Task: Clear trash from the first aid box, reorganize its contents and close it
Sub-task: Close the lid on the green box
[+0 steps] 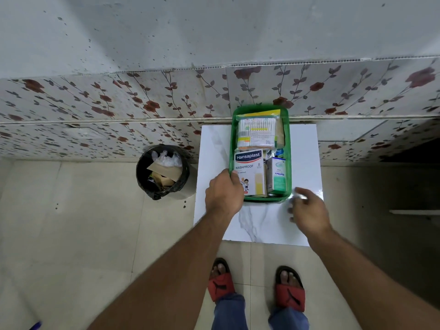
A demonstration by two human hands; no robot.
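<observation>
The green first aid box (264,199) stands with no lid on a white marble-look table (262,226), up against the wall. Inside lie a pack of cotton swabs (257,132) at the far end, a Hansaplast plaster box (250,165) at the near left and a small green-and-white carton (278,175) at the near right. My left hand (223,194) grips the box's left rim near the front corner, thumb against the rim. My right hand (308,210) is blurred, fingers apart, just off the near right corner, with nothing visibly in it.
A round bin with a black liner (163,172), holding cardboard scraps and clear plastic, stands on the tiled floor left of the table. A floral-tiled wall rises behind. My feet in red sandals (221,279) are just in front of the table's near edge.
</observation>
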